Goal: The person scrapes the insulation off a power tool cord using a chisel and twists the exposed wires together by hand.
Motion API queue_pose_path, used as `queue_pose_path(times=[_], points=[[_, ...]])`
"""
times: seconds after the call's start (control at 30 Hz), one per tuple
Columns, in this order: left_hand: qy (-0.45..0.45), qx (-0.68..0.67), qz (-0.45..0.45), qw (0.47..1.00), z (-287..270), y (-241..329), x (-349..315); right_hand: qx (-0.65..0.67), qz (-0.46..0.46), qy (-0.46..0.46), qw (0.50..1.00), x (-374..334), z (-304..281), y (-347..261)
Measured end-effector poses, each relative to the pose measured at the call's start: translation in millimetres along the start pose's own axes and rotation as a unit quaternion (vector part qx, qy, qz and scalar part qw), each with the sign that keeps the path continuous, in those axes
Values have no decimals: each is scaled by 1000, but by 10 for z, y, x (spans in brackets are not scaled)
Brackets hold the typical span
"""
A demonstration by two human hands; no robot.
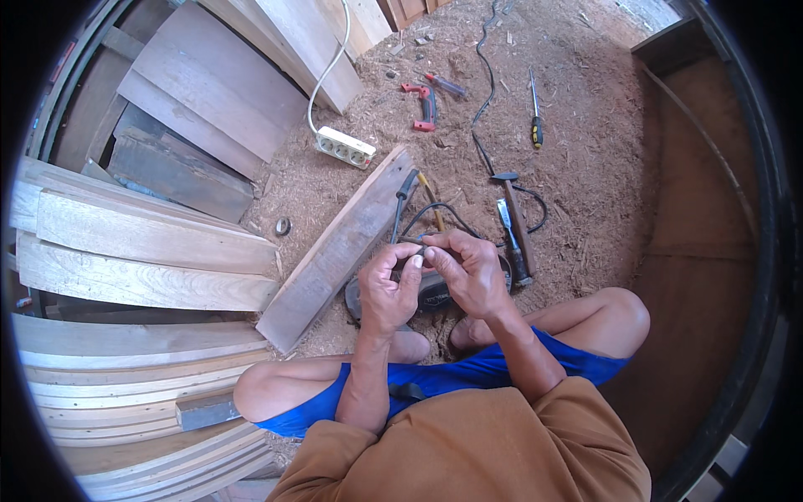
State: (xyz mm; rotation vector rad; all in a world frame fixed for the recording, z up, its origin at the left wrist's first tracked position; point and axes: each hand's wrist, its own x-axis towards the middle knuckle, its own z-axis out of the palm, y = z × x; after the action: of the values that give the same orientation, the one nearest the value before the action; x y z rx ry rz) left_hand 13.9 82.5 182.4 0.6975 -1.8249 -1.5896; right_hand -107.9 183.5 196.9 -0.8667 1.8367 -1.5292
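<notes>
My left hand (390, 289) and my right hand (475, 272) meet in front of me, fingertips pinched together on a small dark piece (421, 250). It is too small and too covered by the fingers to name. Beneath the hands lies a dark power tool (435, 294), partly hidden by them, with a black cord nearby. To the right of my right hand rest a chisel (510, 230) with a bright blade and a hammer (514, 205) with a wooden handle. A wooden plank (335, 251) slants along the left side of my left hand.
Stacked boards (150, 251) fill the left side. On the sawdust floor lie a white power strip (345, 148), a red and black tool housing (425, 107), a screwdriver (536, 117) and a roll of tape (283, 226). A brown panel (694, 209) stands at the right.
</notes>
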Motion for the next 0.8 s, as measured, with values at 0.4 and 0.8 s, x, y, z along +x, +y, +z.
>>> queue_pose_path(times=[0.4,0.8], points=[[23,58,3,998,70,-14,-68,-120,12,11,993,-62,-296,-434],[-24,180,123,976,109,-63,-12,-202,39,15,978,-55,-115,-221]])
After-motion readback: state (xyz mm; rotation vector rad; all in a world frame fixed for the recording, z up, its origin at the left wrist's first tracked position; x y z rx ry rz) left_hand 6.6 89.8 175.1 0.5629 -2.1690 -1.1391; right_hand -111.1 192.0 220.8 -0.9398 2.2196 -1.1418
